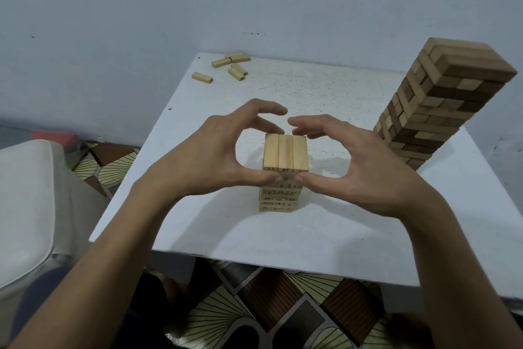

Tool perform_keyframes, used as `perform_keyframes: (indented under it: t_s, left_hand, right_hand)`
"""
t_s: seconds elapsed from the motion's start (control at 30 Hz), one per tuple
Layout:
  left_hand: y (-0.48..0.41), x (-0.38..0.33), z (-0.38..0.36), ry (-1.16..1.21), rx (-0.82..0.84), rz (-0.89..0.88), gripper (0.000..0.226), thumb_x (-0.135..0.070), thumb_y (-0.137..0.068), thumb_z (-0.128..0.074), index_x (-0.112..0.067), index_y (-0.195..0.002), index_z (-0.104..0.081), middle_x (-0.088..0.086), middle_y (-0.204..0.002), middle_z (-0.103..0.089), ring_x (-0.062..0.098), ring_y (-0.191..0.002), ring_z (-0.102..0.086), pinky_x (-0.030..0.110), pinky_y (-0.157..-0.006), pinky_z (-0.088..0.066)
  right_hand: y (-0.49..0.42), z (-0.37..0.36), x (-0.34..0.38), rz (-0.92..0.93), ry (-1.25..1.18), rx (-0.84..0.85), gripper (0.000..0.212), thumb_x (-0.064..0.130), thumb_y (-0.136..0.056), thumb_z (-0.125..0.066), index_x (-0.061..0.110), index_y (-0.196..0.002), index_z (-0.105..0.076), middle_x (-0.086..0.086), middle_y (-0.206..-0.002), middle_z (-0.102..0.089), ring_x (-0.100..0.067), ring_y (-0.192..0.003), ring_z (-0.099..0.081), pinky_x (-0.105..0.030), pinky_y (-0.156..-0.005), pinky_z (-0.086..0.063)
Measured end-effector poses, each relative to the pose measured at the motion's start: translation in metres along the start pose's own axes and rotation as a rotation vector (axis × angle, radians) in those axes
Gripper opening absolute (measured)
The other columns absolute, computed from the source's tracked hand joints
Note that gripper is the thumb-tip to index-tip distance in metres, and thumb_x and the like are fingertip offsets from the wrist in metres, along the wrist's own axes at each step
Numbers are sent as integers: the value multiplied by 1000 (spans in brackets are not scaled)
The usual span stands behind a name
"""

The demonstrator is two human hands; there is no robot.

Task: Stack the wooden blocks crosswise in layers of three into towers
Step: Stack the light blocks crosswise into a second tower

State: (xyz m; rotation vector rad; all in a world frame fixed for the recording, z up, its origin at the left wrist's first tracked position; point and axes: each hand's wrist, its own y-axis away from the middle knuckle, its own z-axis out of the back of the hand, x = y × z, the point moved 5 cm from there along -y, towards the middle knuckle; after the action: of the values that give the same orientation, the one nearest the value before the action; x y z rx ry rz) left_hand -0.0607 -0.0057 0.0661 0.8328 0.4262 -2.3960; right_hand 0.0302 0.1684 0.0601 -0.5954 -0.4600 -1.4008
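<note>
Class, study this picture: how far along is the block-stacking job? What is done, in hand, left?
Done: a tall tower stands on the right of the table. In hand: the left hand and right hand cup the small tower, thumbs on its near face, its top layer of three complete. Left: several loose blocks at the far corner wait.

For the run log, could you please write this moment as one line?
left hand, right hand: curled round short pale wooden block tower | loose pale wooden blocks: far left | tall two-tone wooden tower: right
</note>
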Motion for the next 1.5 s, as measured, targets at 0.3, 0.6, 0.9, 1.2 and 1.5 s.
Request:
perform_keyframes:
  t_s: [0.3, 0.6, 0.9, 1.2, 1.5]
  left_hand:
    - [0, -1, -2, -1, -23, -45, 75, -63, -69, -70, -43, -135, -42, -26, -124, -63, -1, -126, -52, 26, -103, -41]
    - [17, -3, -28, 444, -299, -4, 67, -50, -94, -49, -26, -154, -30, -14, -154, -41, 1, -142, -36, 37, -118, -32]
    - [31, -11, -85, 707, -633, 148, 57, -34, -104, -22, -19, -158, -15, -16, -164, -18, -5, -148, -14, 25, -122, -15]
    - [30, -14, -94, 718, -608, 123, 57, -33, -103, -26, -16, -157, -18, -17, -162, -22, -8, -145, -21, 12, -114, -25]
    - [29, -13, -95, 713, -595, 112, 56, -25, -102, -23, -18, -157, -19, -13, -162, -24, -5, -145, -24, 15, -113, -28]
  right_hand:
    - [0, -2, -1, 6, -42, -9, 64, 50, -80, -67, 46, -139, -45, 24, -130, -56, -3, -125, -50, -42, -105, -44]
    - [19, -25, 4, -49, -491, -322, 68, 46, -98, -48, 35, -157, -16, 20, -161, -25, 4, -146, -24, -40, -122, -25]
    - [30, -82, 17, -108, -717, -534, 62, 47, -103, -22, 23, -158, -8, 22, -163, -12, 7, -148, -11, -12, -117, -16]
    - [29, -92, 18, -87, -811, -449, 65, 45, -98, -26, 30, -158, -6, 26, -163, -12, 5, -148, -13, -15, -118, -19]
    - [28, -96, 18, -65, -848, -422, 66, 42, -96, -29, 35, -158, -6, 33, -155, -25, 3, -145, -28, -20, -116, -28]
